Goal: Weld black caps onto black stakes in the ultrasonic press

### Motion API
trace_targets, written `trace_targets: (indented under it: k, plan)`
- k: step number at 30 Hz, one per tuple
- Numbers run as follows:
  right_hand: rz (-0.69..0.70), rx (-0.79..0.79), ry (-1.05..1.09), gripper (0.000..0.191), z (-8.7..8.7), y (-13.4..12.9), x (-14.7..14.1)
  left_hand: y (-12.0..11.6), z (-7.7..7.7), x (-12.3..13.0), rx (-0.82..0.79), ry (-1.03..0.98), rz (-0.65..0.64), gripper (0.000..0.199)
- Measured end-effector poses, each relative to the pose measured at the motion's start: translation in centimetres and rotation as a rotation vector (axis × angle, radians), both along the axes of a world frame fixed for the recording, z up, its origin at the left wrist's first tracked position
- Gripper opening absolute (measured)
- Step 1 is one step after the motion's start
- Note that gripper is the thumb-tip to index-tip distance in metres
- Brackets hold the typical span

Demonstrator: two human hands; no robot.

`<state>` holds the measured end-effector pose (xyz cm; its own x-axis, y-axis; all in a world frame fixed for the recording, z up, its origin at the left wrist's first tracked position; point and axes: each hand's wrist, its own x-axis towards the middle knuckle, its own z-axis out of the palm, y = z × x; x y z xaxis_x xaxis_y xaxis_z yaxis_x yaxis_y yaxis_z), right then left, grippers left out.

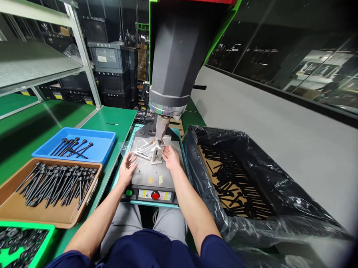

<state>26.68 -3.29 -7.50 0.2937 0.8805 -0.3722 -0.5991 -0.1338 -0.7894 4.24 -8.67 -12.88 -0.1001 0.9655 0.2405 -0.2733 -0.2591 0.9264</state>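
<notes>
A tall grey and black machine head points down over a metal fixture on a steel plate. My left hand hovers at the plate's left edge, fingers spread, with nothing in it. Close against the fixture's right side is my right hand, its fingers apart and no object visible in it. A clear plastic sheet sits around the fixture. The machine's narrow tip meets the fixture's top. On the machine's front are a green button and a red button.
On the left, a blue tray and a brown tray hold long black parts. A green tray holds small black pieces. To the right stands a plastic-lined box with many black parts. A metal rack rises at the left.
</notes>
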Motion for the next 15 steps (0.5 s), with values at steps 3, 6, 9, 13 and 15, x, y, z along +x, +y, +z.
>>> trace_targets:
  k: [3, 6, 9, 13, 15]
  plan:
    - [0.003, 0.002, 0.015, 0.027, 0.1, -0.3, 0.0, -0.6, 0.3, 0.0, -0.095, -0.054, -0.039, 0.092]
    - [0.005, -0.024, 0.056, 0.030, 0.0, -1.1, 0.2, -1.7, 0.7, -0.2, -0.225, -0.073, -0.050, 0.099]
    - [-0.004, -0.069, 0.152, 0.031, -0.2, -2.5, 0.5, -2.9, 0.6, -0.6, -0.338, -0.044, 0.029, 0.098]
    - [-0.025, -0.111, 0.293, 0.033, -0.8, -4.5, 1.0, -3.9, -0.3, -1.4, -0.385, 0.002, 0.190, 0.088]
    - [-0.063, -0.129, 0.331, 0.032, -1.2, -5.3, 1.1, -4.2, -0.5, -1.7, -0.353, 0.038, 0.247, 0.080]
